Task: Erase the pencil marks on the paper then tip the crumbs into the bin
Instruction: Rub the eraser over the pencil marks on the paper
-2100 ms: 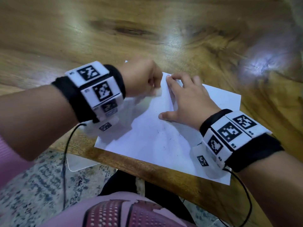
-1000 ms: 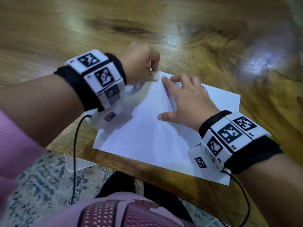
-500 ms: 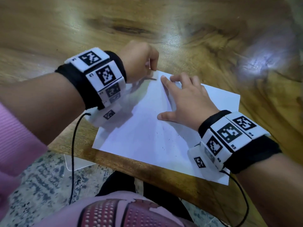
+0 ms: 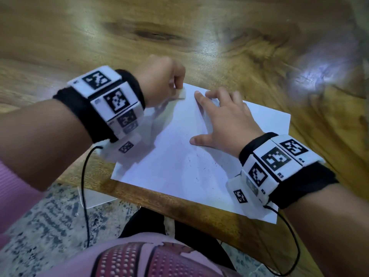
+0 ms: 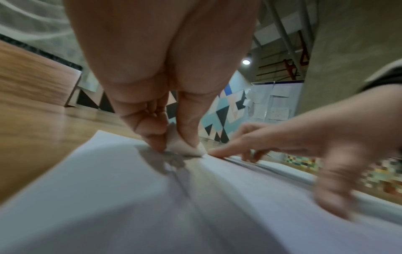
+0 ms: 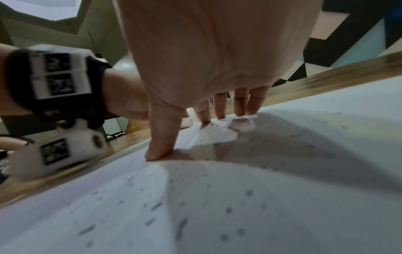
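Observation:
A white sheet of paper (image 4: pixel 175 156) lies at the near edge of the wooden table (image 4: pixel 119 37), strewn with small dark eraser crumbs (image 4: pixel 203 168). My left hand (image 4: pixel 161 80) pinches a small white eraser (image 4: pixel 181 94) between thumb and fingers and presses it on the paper's far corner; the left wrist view shows the eraser (image 5: pixel 185 146) touching the sheet (image 5: pixel 152 206). My right hand (image 4: pixel 225 120) lies flat on the paper with fingers spread, holding it down; the right wrist view shows its fingertips (image 6: pixel 161 153) on the sheet (image 6: pixel 239 206), with crumbs (image 6: pixel 180 228) scattered near.
The table's near edge (image 4: pixel 179 206) runs just below the paper, whose lower right corner overhangs it. A patterned carpet (image 4: pixel 50 226) and a clear flat object (image 4: pixel 95 198) lie on the floor below. No bin is in view.
My left hand has moved the eraser back and forth near the paper's far corner, now pressing it on the sheet's edge. The right hand has stayed put on the paper.

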Available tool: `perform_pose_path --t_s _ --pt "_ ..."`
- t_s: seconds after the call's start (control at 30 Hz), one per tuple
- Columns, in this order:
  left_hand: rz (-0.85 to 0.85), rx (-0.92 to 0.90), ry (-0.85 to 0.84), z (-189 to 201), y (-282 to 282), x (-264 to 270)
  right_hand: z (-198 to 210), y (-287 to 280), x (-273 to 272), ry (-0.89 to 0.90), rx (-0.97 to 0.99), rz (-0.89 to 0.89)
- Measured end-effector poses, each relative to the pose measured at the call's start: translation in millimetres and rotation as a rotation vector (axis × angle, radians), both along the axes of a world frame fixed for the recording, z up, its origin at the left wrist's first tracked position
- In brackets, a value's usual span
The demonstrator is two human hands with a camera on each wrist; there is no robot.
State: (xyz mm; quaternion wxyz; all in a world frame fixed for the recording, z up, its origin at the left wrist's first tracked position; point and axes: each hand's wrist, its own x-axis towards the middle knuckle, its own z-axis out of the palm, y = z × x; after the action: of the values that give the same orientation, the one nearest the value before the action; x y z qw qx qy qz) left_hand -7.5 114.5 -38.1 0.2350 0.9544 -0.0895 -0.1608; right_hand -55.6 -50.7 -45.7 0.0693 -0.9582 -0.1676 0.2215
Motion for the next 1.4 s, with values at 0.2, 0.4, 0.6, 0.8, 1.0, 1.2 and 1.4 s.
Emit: perform_pose_path --t_s 0.2,0.4,0.6,0.8,1.0,1.2,1.4 --pt "-0.141 0.009 0.139 -1.8 17.4 -42.4 -0.5 -1.0 0.1 0.004 0.026 -0.012" --pt "0.021 -0.054 0.003 -1.6 -11.5 11.0 0.0 0.3 -0.9 -0.026 0.056 -0.044" --pt "-0.077 -0.095 0.066 -4.9 -12.8 -10.2 -0.5 0.3 -0.4 -0.021 0.047 -0.045" --pt "-0.307 0.003 0.189 -1.9 7.0 -51.3 0.4 -0.2 -1.6 -0.024 0.049 -0.031" --pt "-0.159 -0.033 -0.091 -4.8 0.1 -21.6 0.8 -0.2 -1.2 -0.012 0.052 -0.038" --pt "-0.393 -0.028 0.191 -8.4 22.8 -72.1 -0.7 -1.0 -1.3 -0.011 0.066 -0.046" --pt "-0.199 -0.042 -0.034 -7.1 -4.3 -31.4 -1.5 -0.9 -0.9 -0.013 0.063 -0.049"
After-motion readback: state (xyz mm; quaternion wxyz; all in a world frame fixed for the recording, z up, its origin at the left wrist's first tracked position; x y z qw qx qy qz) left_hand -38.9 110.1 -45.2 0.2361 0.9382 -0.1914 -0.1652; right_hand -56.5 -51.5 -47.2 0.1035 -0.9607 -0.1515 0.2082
